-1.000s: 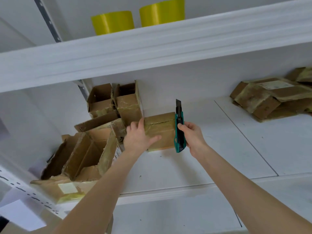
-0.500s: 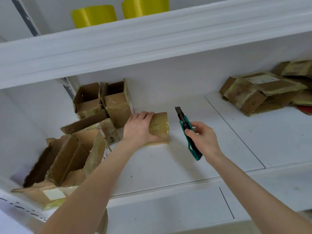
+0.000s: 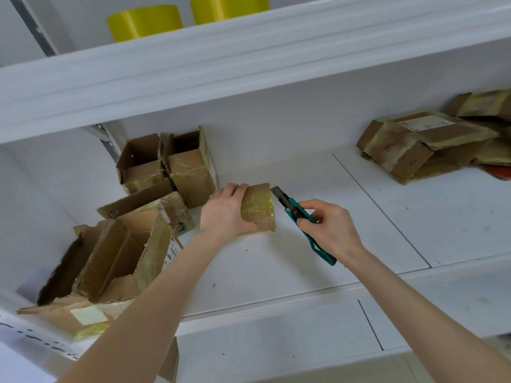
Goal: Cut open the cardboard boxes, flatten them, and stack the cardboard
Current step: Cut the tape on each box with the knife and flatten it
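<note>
My left hand (image 3: 224,211) grips the taped box (image 3: 258,210), fingers curled over its top and thumb on the near side, holding it down on the shelf (image 3: 276,272) toward the back edge, just right of the opened boxes. My right hand (image 3: 331,230) is wrapped round the knife (image 3: 293,208), blade out, its tip at the box's far right corner; whether it touches the tape I cannot tell. I judge the step to be slitting the tape on this box. To do it well I should run the blade shallow along the seam, only through the tape, and draw it away from my left fingers, which sit close to the cutting line; I would slide them back toward the left end first. The box is small and light, so firm downward pressure matters or it will skid. What is inside it is hidden. Two open boxes (image 3: 166,167) stand at the back left, and larger ones (image 3: 116,255) lie tipped at the front left corner; the insides I can see hold nothing. A pile of cardboard (image 3: 414,145) lies at the right end.
</note>
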A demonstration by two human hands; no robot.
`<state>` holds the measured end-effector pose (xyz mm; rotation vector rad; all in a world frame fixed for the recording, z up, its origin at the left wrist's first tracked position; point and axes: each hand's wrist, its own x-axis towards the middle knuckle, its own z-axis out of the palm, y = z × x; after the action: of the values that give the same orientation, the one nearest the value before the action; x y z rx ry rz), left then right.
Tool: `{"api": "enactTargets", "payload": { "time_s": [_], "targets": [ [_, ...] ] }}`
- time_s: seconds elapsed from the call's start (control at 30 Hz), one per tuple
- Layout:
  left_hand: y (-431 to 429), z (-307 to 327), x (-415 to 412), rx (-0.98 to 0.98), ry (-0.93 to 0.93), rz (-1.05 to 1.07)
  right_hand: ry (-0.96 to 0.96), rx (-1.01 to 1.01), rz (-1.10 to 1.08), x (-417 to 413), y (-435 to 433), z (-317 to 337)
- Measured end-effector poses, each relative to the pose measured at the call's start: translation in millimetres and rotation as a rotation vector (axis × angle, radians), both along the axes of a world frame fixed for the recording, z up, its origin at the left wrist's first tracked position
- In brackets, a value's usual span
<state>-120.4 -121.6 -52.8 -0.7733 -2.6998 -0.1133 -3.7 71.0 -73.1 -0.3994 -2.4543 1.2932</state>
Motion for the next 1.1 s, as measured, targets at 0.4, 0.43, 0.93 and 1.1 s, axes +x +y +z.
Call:
{"api": "enactTargets", "payload": {
  "time_s": [0.4, 0.43, 0.93, 1.1],
  "targets": [
    [4, 2, 3, 0.019, 0.008, 0.032, -0.098, 0.052, 0.070, 9, 0, 4],
    [4, 2, 3, 0.018, 0.008, 0.033, -0.107, 0.054, 0.075, 10, 1, 5],
    [3, 11, -4, 0.053, 0.010, 0.220, -0.036, -0.419, -0.153, -6, 19, -20],
    [14, 9, -2, 0.048, -0.121, 0.248, -0.172, -0.288, -0.183, -53, 17, -43]
  ]
}}
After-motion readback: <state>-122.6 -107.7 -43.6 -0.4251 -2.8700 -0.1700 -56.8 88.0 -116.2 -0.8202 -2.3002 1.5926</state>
